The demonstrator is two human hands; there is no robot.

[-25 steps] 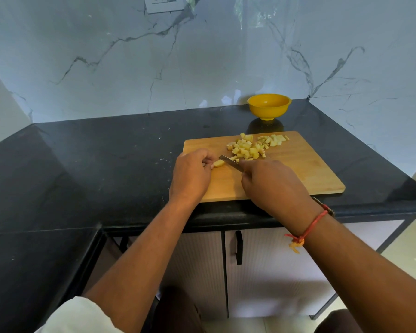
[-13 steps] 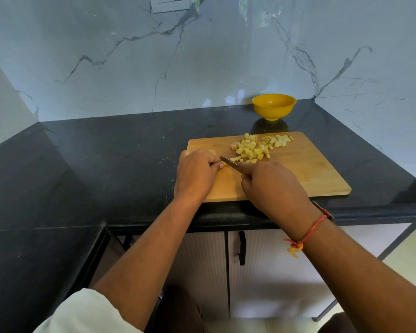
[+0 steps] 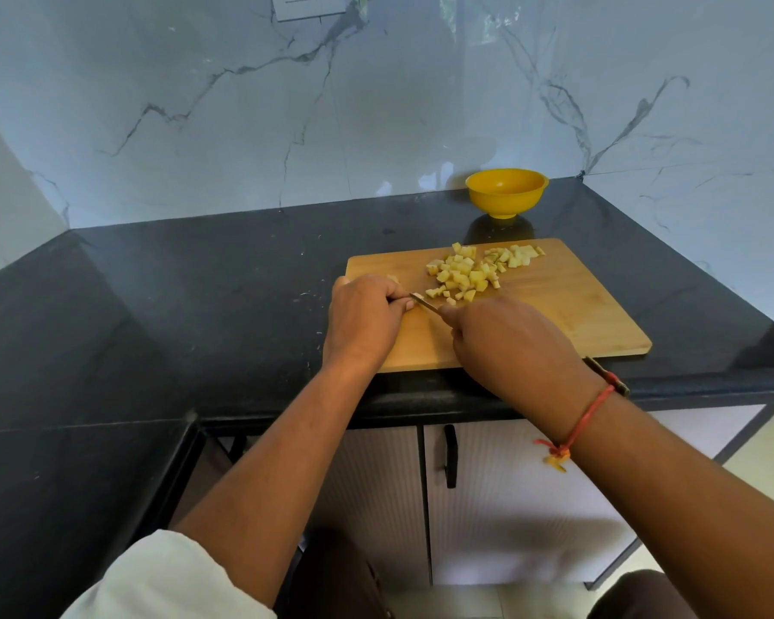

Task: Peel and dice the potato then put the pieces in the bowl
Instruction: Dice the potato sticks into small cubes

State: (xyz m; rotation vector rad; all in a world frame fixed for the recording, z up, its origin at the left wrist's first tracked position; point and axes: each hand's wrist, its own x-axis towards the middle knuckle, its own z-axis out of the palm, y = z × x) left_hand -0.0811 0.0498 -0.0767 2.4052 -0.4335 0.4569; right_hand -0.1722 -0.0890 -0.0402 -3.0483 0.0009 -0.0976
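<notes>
knife [image 3: 424, 302] clenched in the right hand [image 3: 512, 344], blade showing; left hand [image 3: 363, 317] curled on the board [image 3: 582, 314], what it holds hidden; diced potato [image 3: 463, 272] beyond.

No writing, label, brand or number can be read anywhere. The white switch plate [image 3: 308, 5] at the top of the marble wall [image 3: 421, 105] carries small dark marks, too blurred to make out as letters. The yellow bowl [image 3: 506, 192] and the wooden cutting board [image 3: 577, 306] show plain surfaces.
</notes>
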